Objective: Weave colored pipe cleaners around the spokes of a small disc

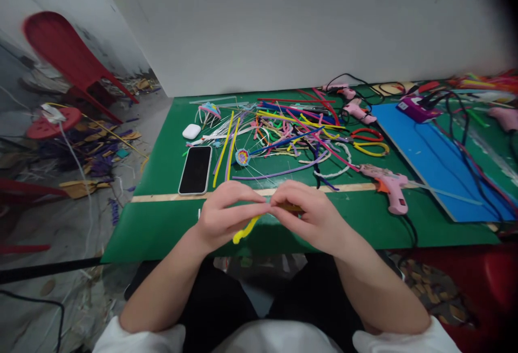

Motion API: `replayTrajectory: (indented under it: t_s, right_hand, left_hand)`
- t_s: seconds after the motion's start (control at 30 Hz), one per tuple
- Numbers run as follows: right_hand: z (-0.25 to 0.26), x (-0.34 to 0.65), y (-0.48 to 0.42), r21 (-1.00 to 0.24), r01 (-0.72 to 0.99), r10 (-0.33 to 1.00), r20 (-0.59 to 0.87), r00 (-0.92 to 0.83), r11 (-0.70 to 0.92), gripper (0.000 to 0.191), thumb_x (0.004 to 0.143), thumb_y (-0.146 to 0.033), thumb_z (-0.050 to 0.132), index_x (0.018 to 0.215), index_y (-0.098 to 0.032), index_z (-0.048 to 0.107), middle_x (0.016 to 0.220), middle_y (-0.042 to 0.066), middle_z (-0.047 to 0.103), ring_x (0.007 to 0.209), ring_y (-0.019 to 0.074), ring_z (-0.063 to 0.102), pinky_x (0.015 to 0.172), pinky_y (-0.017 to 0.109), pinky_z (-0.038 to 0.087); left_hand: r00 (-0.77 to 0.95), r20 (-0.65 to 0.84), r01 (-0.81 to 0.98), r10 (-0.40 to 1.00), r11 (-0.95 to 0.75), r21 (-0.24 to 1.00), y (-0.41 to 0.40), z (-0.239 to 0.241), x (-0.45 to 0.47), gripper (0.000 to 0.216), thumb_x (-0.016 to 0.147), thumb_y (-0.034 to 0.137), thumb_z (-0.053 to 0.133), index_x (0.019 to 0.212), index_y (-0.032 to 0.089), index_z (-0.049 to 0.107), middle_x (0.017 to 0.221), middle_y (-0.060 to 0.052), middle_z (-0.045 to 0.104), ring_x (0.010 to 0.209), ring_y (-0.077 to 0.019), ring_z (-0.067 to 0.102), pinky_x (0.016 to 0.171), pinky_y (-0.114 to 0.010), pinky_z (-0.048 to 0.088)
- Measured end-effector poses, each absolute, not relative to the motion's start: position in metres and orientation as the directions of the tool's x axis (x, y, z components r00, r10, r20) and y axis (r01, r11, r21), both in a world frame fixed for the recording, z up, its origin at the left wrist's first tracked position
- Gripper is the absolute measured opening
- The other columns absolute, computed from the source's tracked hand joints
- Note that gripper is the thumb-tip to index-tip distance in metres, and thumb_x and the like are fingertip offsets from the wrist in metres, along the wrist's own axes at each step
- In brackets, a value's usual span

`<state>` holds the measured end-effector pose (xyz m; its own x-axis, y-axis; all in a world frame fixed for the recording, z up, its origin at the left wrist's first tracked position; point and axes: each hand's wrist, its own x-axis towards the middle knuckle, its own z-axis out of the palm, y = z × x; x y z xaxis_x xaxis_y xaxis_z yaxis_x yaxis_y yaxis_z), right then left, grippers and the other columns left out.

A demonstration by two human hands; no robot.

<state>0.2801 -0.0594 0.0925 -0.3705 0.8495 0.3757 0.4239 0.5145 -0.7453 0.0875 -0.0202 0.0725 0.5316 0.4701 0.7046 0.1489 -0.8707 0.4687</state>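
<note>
My left hand [226, 210] and my right hand [309, 210] meet over the table's front strip, fingertips pinched together. A yellow pipe cleaner [244, 232] runs from between them, its bent end hanging below my left fingers. More yellow shows inside my right hand's curled fingers. A small light-blue bit peeks out at the fingertips; its shape is mostly hidden. Just beyond lie a purple pipe cleaner [279, 175] and a round flower-like coil [243, 157] of colored pipe cleaner. Yellow and purple lengths lie beside a black-screened phone [195, 170].
A tangled pile of pipe cleaners [283, 134] covers the table's middle. To the right are red-and-yellow-handled scissors [370, 149], a pink glue gun [392, 185] with a cord, and a blue board [421, 164]. A white case [191, 131] sits behind the phone; a red chair [68, 51] stands left.
</note>
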Motion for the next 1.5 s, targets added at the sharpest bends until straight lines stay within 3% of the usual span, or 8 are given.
replayTrajectory:
  t_s: [0.2,0.4,0.57,0.7,0.87,1.07,1.27,1.5]
  right_hand:
    - [0.093,0.28,-0.059,-0.826,0.375,0.868,0.247,-0.429,0.421,0.007,0.083,-0.019,0.055,0.076,-0.017,0.058,0.07,-0.001,0.055,0.063,0.0085,0.05,0.057,0.02,0.039]
    - [0.098,0.279,-0.062,-0.792,0.37,0.842,0.31,-0.442,0.486,0.007,0.083,-0.017,0.054,0.075,-0.018,0.056,0.071,0.0,0.057,0.065,0.0096,0.053,0.059,0.021,0.043]
    - [0.091,0.273,-0.067,-0.362,0.615,0.663,0.649,-0.374,0.701,0.007,0.081,-0.011,0.054,0.083,-0.016,0.059,0.078,0.004,0.065,0.07,0.0126,0.059,0.059,0.022,0.044]
    - [0.083,0.269,-0.065,-0.052,0.716,0.495,0.756,-0.427,0.696,0.009,0.078,-0.008,0.058,0.084,-0.013,0.061,0.075,0.005,0.067,0.06,0.013,0.057,0.054,0.025,0.041]
    - [0.087,0.273,-0.062,-0.497,0.599,0.74,0.619,-0.263,0.628,0.012,0.083,-0.012,0.055,0.091,-0.015,0.063,0.081,0.005,0.067,0.073,0.0114,0.061,0.064,0.02,0.047]
    - [0.095,0.278,-0.061,-0.817,0.404,0.908,0.333,-0.252,0.412,0.008,0.082,-0.017,0.058,0.08,-0.017,0.065,0.072,0.0,0.065,0.064,0.009,0.058,0.059,0.018,0.045]
    - [0.096,0.275,-0.061,-0.859,0.304,0.902,0.335,-0.273,0.411,0.007,0.079,-0.016,0.06,0.075,-0.016,0.066,0.069,0.0,0.065,0.061,0.0089,0.058,0.058,0.019,0.045]
    - [0.087,0.268,-0.066,-0.537,0.469,0.69,0.676,-0.26,0.702,0.01,0.08,-0.012,0.058,0.084,-0.016,0.066,0.07,0.003,0.067,0.065,0.0106,0.061,0.061,0.02,0.048]
  left_hand:
    - [0.62,0.716,0.222,0.319,-0.948,0.23,-0.024,0.083,0.082,0.013,0.083,0.019,0.054,0.087,0.023,0.066,0.081,-0.001,0.07,0.08,-0.0135,0.063,0.072,-0.028,0.047]
    - [0.5,0.708,0.124,0.499,-0.85,0.512,-0.029,0.076,0.088,0.009,0.076,0.017,0.062,0.084,0.02,0.065,0.079,-0.003,0.067,0.086,-0.0172,0.061,0.078,-0.034,0.047]
    - [0.333,0.218,-0.107,0.917,-0.193,0.975,-0.038,0.07,0.103,0.006,0.071,0.02,0.068,0.073,0.017,0.064,0.073,-0.002,0.062,0.075,-0.0148,0.058,0.073,-0.03,0.047]
    - [0.342,-0.198,-0.237,0.918,0.288,0.928,-0.041,0.07,0.107,0.014,0.067,0.026,0.072,0.072,0.015,0.064,0.071,-0.001,0.06,0.067,-0.0106,0.054,0.065,-0.023,0.044]
    - [0.241,0.217,-0.068,0.946,-0.206,0.976,-0.041,0.068,0.103,0.005,0.071,0.018,0.067,0.074,0.018,0.063,0.076,-0.002,0.061,0.076,-0.0143,0.056,0.073,-0.029,0.045]
    - [0.334,0.665,0.137,0.668,-0.732,0.667,-0.035,0.07,0.099,0.019,0.069,0.006,0.067,0.082,0.02,0.062,0.081,-0.002,0.062,0.081,-0.0156,0.058,0.075,-0.032,0.047]
    - [0.392,0.717,0.078,0.576,-0.798,0.598,-0.03,0.071,0.095,0.023,0.069,0.007,0.068,0.087,0.02,0.063,0.08,-0.002,0.061,0.08,-0.0156,0.057,0.073,-0.032,0.049]
    - [0.226,0.388,-0.121,0.894,-0.37,0.921,-0.042,0.065,0.104,0.005,0.076,0.015,0.062,0.079,0.019,0.061,0.078,-0.002,0.059,0.08,-0.0153,0.055,0.076,-0.031,0.045]
